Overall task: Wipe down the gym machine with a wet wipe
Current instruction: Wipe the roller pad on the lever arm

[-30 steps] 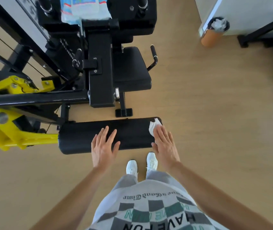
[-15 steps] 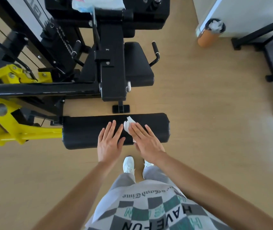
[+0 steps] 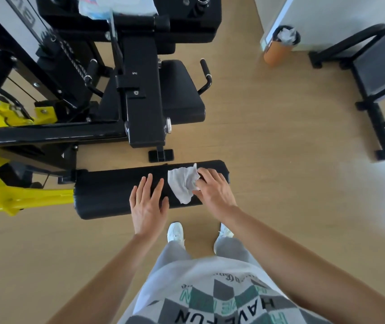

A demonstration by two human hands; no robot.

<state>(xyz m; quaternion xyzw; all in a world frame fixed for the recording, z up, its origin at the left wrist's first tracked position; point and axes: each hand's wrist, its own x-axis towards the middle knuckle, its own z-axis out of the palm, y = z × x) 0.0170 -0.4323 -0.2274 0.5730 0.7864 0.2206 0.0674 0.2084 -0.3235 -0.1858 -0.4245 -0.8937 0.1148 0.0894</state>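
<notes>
Head camera gave me the scene from above. Nearest were the person's patterned shirt and two white shoes on the wooden floor. Just beyond the shoes lay the black roller pad of the gym machine, running left to right. The left hand rested flat on the pad's middle, fingers straight and slightly spread, holding nothing. The right hand sat toward the pad's right end, its fingers laid on the right edge of the wet wipe, pressing it to the pad. The wipe lay crumpled and mostly uncovered on top of the pad, between the two hands, just beside the left hand's fingers, though I could not tell whether it touched them. A yellow arm met the pad's left end. Farther off I saw the black seat, a packet of wipes up on the machine, and an orange bin by the wall.
</notes>
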